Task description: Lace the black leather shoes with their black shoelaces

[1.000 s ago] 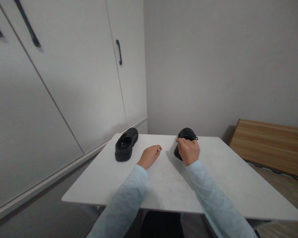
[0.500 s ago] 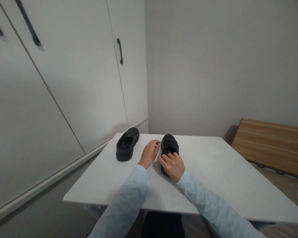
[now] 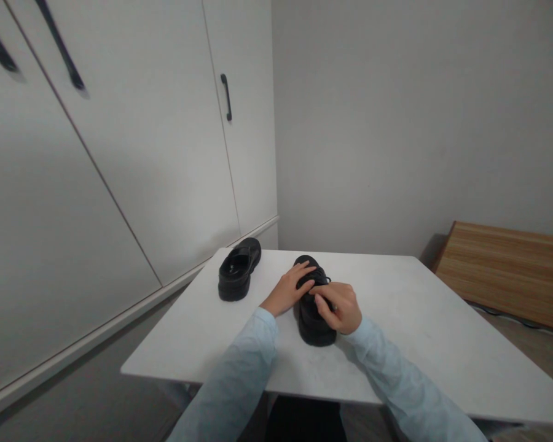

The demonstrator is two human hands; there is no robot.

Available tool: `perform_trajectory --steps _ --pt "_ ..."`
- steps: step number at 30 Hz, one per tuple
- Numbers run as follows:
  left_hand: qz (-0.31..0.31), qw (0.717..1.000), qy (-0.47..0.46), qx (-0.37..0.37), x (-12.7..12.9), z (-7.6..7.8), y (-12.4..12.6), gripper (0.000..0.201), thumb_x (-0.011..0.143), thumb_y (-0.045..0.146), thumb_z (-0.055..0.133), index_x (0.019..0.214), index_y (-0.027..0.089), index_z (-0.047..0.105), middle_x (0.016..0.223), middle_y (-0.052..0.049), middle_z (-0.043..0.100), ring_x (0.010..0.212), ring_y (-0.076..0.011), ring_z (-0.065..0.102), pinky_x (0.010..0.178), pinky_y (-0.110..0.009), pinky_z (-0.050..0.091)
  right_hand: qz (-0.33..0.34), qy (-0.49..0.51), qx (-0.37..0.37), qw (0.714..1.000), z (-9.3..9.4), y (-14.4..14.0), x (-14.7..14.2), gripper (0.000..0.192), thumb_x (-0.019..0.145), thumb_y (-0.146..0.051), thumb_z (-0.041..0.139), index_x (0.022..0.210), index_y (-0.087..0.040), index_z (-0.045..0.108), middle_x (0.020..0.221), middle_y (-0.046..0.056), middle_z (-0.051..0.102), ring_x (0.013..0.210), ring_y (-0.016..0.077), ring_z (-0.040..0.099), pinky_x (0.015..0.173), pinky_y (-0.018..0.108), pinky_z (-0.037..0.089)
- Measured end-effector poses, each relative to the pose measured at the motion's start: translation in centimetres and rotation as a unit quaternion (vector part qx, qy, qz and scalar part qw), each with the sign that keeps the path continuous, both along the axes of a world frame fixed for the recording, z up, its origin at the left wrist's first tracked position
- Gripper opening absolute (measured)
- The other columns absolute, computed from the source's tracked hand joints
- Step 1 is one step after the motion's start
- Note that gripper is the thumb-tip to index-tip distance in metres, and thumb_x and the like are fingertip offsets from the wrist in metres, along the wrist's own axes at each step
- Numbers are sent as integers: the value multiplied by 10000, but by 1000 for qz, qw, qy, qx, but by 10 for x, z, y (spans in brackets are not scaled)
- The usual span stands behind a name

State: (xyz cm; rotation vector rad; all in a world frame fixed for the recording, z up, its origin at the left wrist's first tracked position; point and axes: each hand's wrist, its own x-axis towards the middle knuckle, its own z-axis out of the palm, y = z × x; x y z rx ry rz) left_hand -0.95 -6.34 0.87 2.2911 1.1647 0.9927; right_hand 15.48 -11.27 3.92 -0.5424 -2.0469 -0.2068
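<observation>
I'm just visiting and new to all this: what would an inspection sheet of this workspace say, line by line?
Surface: white table with shoes on it.
Job's things: near black shoe, sole down, toe pointing away; other black shoe apart at the left.
Clutter: nothing seen.
Hands: left hand over the near shoe's front, fingers spread; right hand curled by its opening, grip unclear.
Cables: dark cable-like strand below the wooden panel at right.
Surroundings: white cabinets with dark handles, grey wall.
</observation>
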Motion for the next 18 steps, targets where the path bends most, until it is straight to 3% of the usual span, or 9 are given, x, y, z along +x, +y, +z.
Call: perform_trajectory --steps 4,9,14,18 --pt "-13 1000 -6 0 1 0 0 450 875 397 484 1294 236 502 1429 -62 416 1330 -216 359 1124 -414 260 -67 86 -15 994 4 9 13 174 844 -148 454 825 -163 627 611 18 639 514 116 555 548 240 438" --pt "-27 1000 -10 -2 1 -1 0 463 850 376 530 1280 208 513 1423 -87 421 1325 -217 365 1122 -391 264 -151 79 -62 983 3 27 23 135 864 -230 485 857 -173 607 688 23 629 614 134 547 600 254 438" --pt "-34 999 -29 0 1 -4 1 468 835 368 554 1272 205 515 1415 -93 429 1314 -219 381 1118 -388 270 -97 -22 -130 987 -4 45 31 166 829 -341 583 765 -190 565 790 41 588 800 186 530 727 310 443" --pt "-37 998 -47 -1 1 -6 3 460 823 369 568 1255 214 530 1402 -96 444 1303 -238 395 1107 -416 283 -47 -52 -174 982 -11 52 32 156 840 -308 565 735 -195 539 835 58 564 853 207 515 781 357 436"
